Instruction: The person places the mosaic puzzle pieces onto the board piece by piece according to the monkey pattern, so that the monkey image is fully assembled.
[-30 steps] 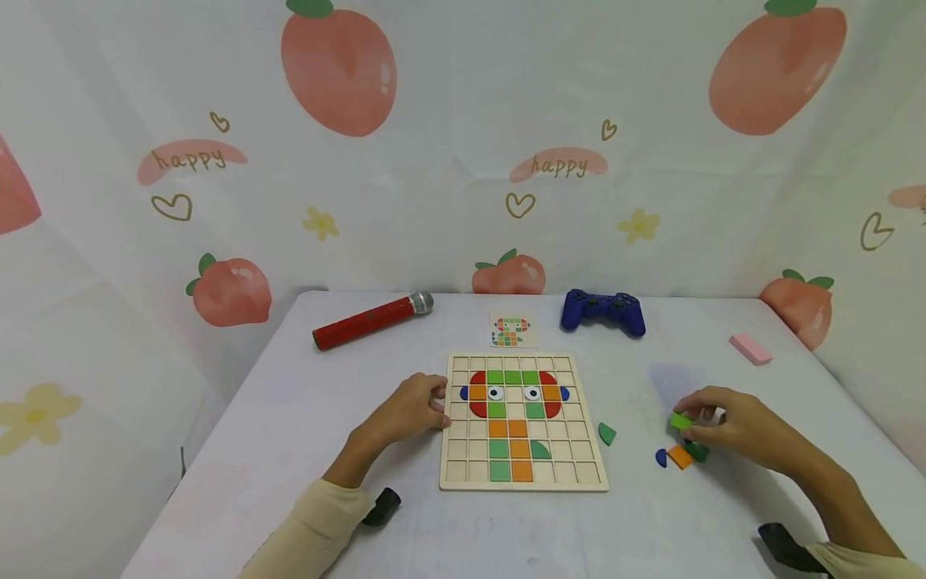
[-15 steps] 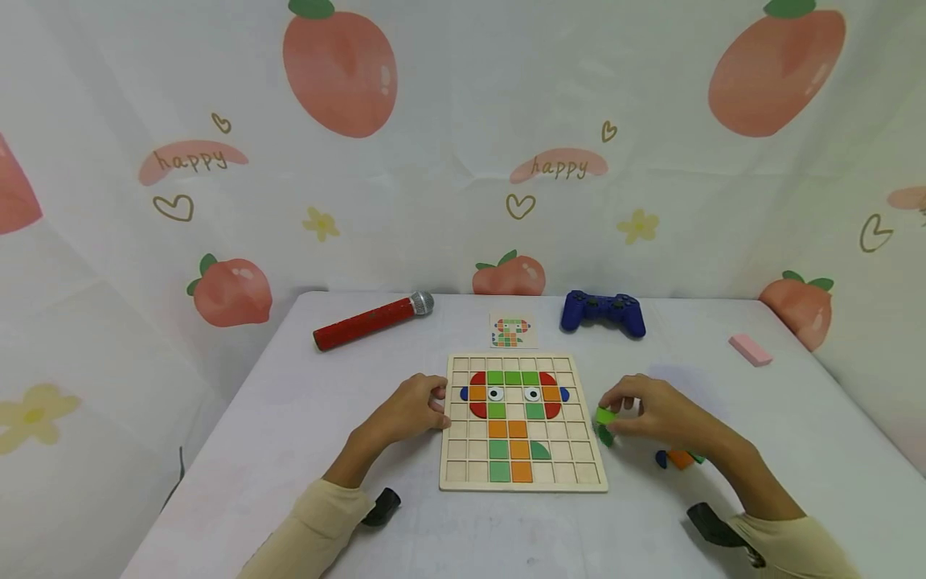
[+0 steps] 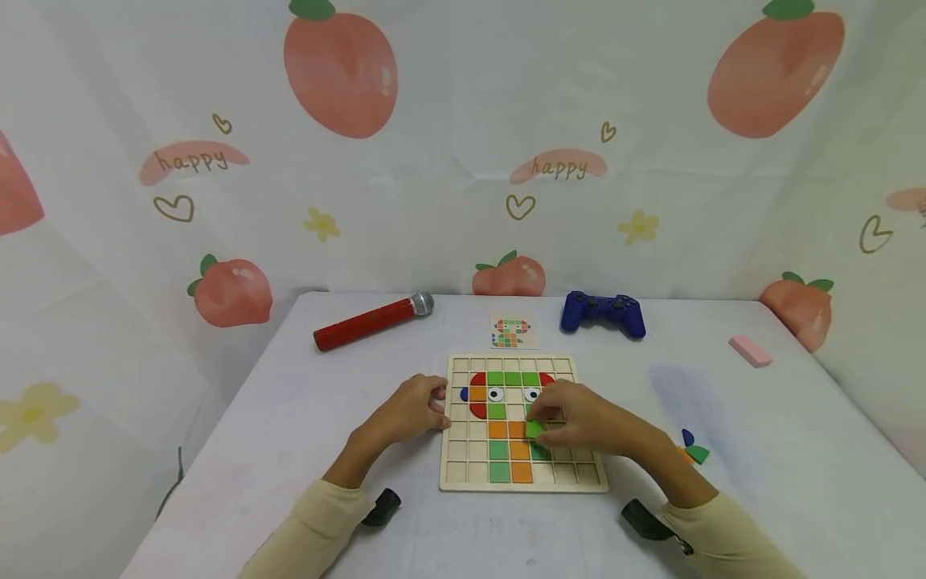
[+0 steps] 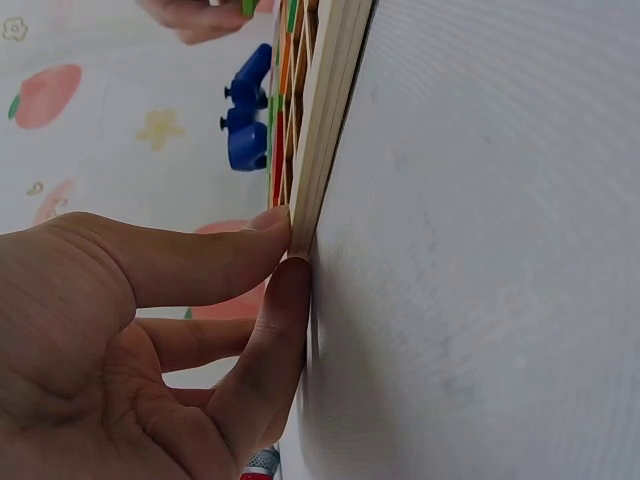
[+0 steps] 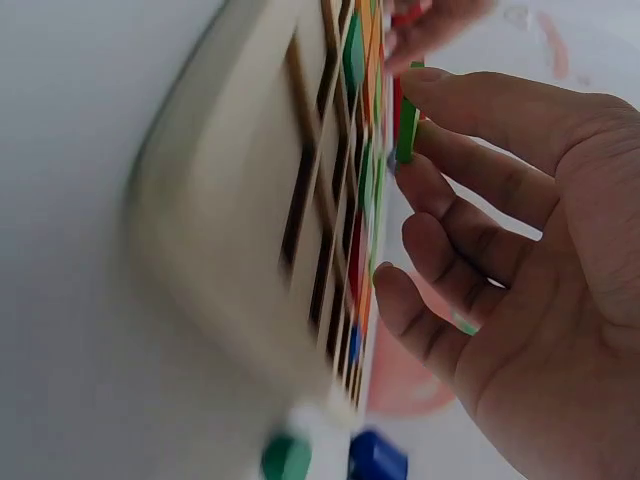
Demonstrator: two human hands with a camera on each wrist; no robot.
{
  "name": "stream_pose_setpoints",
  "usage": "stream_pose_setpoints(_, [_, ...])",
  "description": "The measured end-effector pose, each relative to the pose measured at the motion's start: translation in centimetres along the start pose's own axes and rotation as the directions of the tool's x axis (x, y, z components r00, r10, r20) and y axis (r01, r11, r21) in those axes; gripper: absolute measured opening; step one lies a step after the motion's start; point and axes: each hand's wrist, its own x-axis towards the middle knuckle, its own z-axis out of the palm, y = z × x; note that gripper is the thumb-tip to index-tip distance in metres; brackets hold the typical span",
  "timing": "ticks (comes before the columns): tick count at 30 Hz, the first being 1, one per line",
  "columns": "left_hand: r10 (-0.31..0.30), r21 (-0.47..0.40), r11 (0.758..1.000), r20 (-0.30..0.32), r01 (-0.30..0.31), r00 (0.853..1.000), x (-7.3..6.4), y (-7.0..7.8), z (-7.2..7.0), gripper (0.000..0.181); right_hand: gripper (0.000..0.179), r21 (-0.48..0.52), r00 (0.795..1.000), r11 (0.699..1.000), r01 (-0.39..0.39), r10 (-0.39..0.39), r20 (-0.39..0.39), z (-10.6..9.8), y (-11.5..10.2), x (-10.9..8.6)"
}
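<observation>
In the head view, my left hand (image 3: 415, 408) holds the left edge of a wooden grid board (image 3: 463, 474). The left wrist view shows its thumb and a finger pinching that edge. My right hand (image 3: 579, 418) is over the right half of the board, pinching a light green square tile (image 3: 534, 429) between thumb and fingers. That tile (image 5: 407, 125) stands nearly edge-on in the right wrist view. Red, orange, green and blue tiles and two eye tiles fill part of the grid. A green rounded tile (image 3: 538, 452) lies just below the held tile, partly covered by the hand.
Right of the board lie a blue half-round tile (image 3: 687, 437), a green tile (image 3: 698, 454) and an orange tile (image 3: 685, 455). Behind the board are a pattern card (image 3: 512, 331), a red microphone (image 3: 369, 322) and a blue game controller (image 3: 603, 314). A pink block (image 3: 751, 351) lies far right.
My right hand has carried the light green tile leftward from the loose tiles to above the board. The loose blue tile has shifted right. My left hand has stayed at the board's edge.
</observation>
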Motion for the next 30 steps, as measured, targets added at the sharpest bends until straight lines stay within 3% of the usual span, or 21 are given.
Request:
stream_pose_setpoints(14, [0.014,0.003,1.0,0.004,-0.014,1.0,0.3,-0.2,0.0,0.062,0.021,-0.026,0.996,0.999,0.046,-0.044,0.076,2.8,-4.2,3.0])
stream_pose_setpoints(21, [0.019,-0.011,1.0,0.007,-0.019,1.0,0.2,-0.2,-0.1,0.062,0.023,-0.047,0.994,0.997,0.063,-0.059,0.093,3.6,-5.1,4.1])
stream_pose_setpoints(30, [0.02,-0.017,1.0,0.007,-0.02,1.0,0.1,-0.1,-0.2,0.061,0.024,-0.076,0.995,0.996,0.054,-0.047,0.093,3.8,-5.7,4.1])
